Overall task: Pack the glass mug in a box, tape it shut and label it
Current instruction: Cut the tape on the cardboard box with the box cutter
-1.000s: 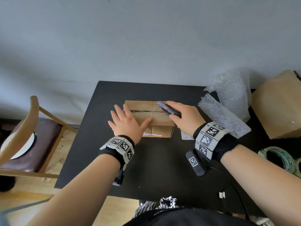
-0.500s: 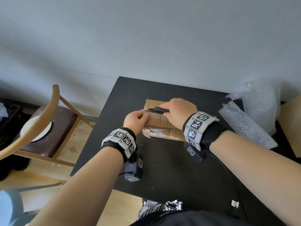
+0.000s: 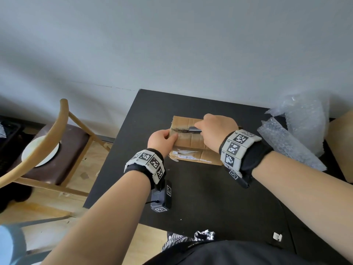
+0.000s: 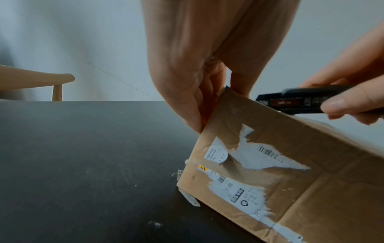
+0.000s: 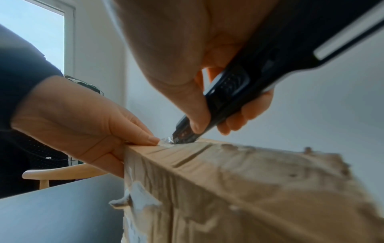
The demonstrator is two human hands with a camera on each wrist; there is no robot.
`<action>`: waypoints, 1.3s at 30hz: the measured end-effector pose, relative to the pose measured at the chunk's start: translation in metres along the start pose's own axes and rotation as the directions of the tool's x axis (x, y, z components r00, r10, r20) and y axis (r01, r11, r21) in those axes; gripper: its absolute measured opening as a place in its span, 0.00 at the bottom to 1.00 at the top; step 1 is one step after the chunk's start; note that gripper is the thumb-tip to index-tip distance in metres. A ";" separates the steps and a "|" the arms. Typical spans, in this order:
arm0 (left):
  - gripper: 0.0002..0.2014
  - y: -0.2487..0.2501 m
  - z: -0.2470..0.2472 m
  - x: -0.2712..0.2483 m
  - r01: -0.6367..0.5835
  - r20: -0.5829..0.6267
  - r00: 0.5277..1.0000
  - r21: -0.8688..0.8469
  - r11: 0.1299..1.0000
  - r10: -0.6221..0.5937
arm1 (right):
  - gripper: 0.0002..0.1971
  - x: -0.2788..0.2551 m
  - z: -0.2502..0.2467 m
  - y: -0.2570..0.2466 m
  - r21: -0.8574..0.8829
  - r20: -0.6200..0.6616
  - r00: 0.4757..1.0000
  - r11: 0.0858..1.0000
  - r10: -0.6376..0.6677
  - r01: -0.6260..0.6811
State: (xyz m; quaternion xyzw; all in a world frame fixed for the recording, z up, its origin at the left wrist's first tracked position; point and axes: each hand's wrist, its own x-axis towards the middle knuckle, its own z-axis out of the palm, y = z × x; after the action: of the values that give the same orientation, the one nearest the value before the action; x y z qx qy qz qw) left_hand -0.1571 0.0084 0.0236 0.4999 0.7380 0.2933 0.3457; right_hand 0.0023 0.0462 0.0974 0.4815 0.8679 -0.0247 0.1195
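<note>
Our right hand (image 3: 217,129) is curled round a dark utility knife (image 3: 193,129), its tip laid on the top seam of the cardboard box (image 3: 191,148), which sits on the black table (image 3: 210,197); our left hand (image 3: 162,139) grips the box's left end, thumb on the near face. The glass mug is not in sight from the head camera, only bubble wrap (image 3: 298,134) to the right. From the left wrist we see the fingers (image 4: 187,102) pinching the upper corner over torn labels, with the knife close beside them. From the right wrist the knife nose meets the seam just beside our left fingertip (image 5: 149,139) — too near for comfort. We judge the cut goes best shallow, through tape only, drawn away from the holding hand, the box pressed flat — no twisting.
</note>
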 end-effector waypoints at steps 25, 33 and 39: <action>0.40 0.043 0.073 -0.042 -0.130 0.054 0.990 0.718 0.684 0.132 | 0.10 -0.046 0.018 0.069 0.037 -0.011 0.994 0.993 0.112 -0.111; 0.40 0.042 0.070 -0.035 -0.167 0.106 0.986 0.728 0.665 0.132 | 0.08 -0.067 0.022 0.095 0.105 -0.030 0.988 0.984 0.150 -0.146; 0.39 0.039 0.064 -0.031 -0.228 0.124 0.972 0.699 0.678 0.199 | 0.12 -0.069 0.026 0.103 0.476 -0.080 0.964 0.860 0.252 -0.185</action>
State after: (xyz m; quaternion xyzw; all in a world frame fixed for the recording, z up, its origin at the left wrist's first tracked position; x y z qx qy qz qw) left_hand -0.0768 -0.0022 0.0224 0.6821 0.7236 0.0159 0.1045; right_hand 0.1285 0.0398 0.0952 0.5921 0.7825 -0.1839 -0.0580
